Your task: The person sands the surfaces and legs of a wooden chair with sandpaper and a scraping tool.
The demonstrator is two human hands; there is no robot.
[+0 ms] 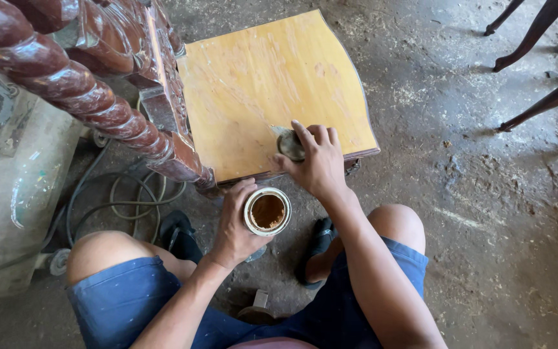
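Yellow wooden surface (259, 84) on dusty floor (485, 213); right hand (316, 163) presses pad (290, 145) there, left hand (237, 226) grips open stain tin (267, 211).

Left hand (235, 227) gripping open tin (267, 211) of brown paste, right hand (316, 163) pressing dark pad (290, 145) on yellow wooden tabletop (259, 84), dusty floor (485, 213) beneath

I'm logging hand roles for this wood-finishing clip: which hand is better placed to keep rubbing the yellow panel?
Right. The right hand already presses a small pad against the yellow wooden panel near its front edge. The left hand is occupied, wrapped around an open can of brown liquid below the panel.
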